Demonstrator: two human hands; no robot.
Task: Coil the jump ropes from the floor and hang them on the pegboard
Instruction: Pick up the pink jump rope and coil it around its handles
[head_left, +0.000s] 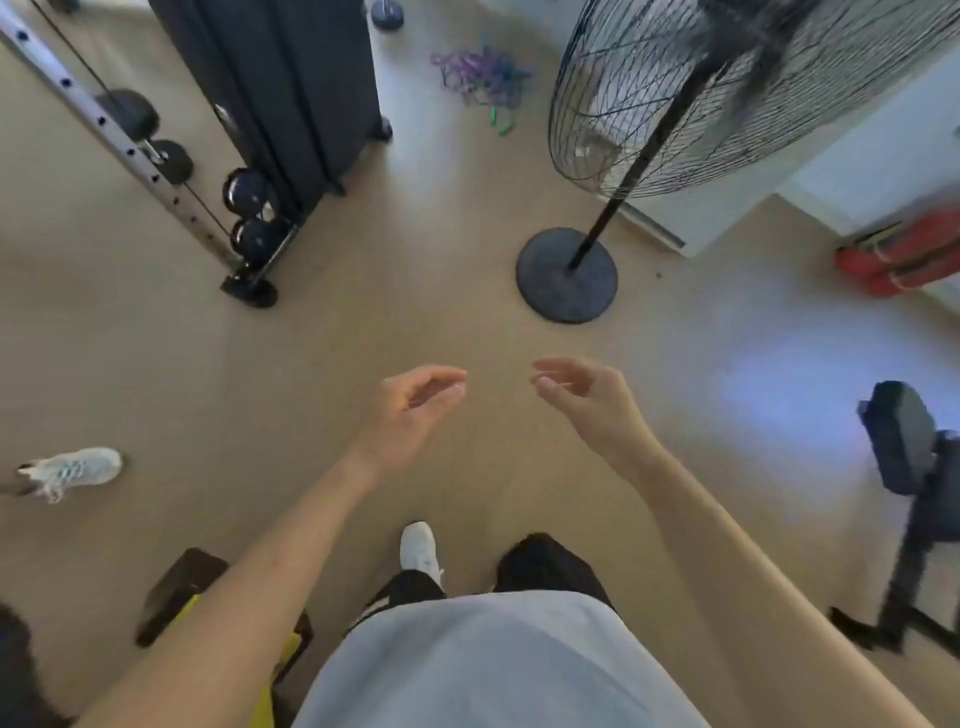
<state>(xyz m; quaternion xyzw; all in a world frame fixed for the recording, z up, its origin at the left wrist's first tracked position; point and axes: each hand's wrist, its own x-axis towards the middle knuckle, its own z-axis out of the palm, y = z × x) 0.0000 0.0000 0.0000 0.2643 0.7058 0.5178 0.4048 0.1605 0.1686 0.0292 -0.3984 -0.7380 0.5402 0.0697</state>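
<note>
Item: tangled heap of purple, blue and green jump ropes (480, 78), lying on the tan floor (363, 322) far ahead of you, between the dark upright equipment panel (291, 88) and the black wire-caged pedestal fan (675, 93). Your left hand (410, 410) and right hand (587, 400) hover forward, fingers loosely curved, holding nothing, likely readied for the pickup. Pegboard: not in view. Ropes untouched.
</note>
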